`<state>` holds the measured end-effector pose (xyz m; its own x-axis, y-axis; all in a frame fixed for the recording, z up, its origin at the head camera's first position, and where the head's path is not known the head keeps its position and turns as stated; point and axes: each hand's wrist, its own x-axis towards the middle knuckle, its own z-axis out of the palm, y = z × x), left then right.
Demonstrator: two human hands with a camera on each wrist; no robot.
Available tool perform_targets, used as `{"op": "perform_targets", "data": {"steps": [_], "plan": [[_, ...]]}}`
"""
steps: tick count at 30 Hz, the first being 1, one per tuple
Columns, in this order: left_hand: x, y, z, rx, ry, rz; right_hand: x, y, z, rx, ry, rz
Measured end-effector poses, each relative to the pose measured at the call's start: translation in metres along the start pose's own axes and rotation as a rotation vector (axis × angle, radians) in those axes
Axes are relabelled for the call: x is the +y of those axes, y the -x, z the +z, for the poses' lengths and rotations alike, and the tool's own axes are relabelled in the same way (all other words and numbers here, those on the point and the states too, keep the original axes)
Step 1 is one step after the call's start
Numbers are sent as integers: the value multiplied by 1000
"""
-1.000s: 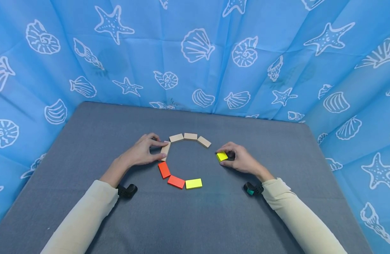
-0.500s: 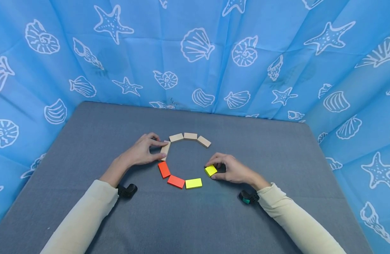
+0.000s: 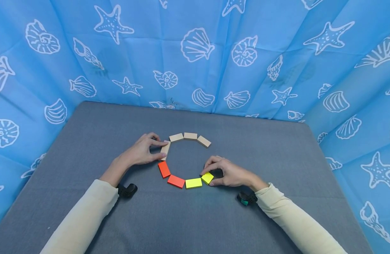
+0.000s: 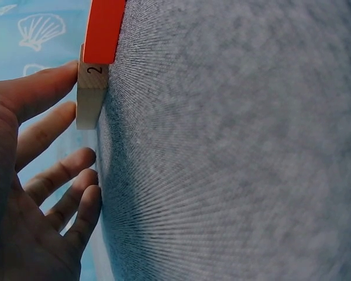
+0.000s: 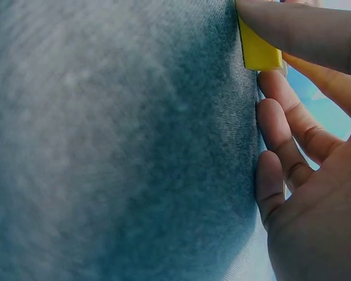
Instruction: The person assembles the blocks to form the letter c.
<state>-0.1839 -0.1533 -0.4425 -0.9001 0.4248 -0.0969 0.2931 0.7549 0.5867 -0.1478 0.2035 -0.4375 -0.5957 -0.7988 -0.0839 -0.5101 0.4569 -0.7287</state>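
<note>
My left hand point(image 3: 142, 151) rests its thumb and index fingertip on a plain wooden block point(image 3: 165, 151), its other fingers spread. In the left wrist view, that block point(image 4: 92, 93) shows a "2" on its end, beside a red block point(image 4: 103, 32). With thumb and fingers, my right hand point(image 3: 228, 172) pinches a yellow block point(image 3: 207, 177) at the right end of the curve. Its left corner meets another yellow block point(image 3: 193, 183). In the right wrist view, the thumb covers part of the pinched yellow block point(image 5: 260, 50).
Two red blocks point(image 3: 176, 181) continue the curve leftward. Three plain wooden blocks point(image 3: 190, 136) form its far arc, with a gap on the right side. Grey cloth covers the table point(image 3: 261, 148); a blue shell-patterned curtain point(image 3: 214, 70) hangs behind.
My right hand has brought the yellow block left and nearer to me, up to the end of the other yellow block. My left hand has stayed in place.
</note>
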Motion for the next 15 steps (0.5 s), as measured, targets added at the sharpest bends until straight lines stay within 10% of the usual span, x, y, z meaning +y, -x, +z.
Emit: {"op": "perform_targets", "data": {"steps": [15], "plan": [[-2, 1, 1, 5, 7, 5, 2, 0, 1, -1, -15, 4]]}}
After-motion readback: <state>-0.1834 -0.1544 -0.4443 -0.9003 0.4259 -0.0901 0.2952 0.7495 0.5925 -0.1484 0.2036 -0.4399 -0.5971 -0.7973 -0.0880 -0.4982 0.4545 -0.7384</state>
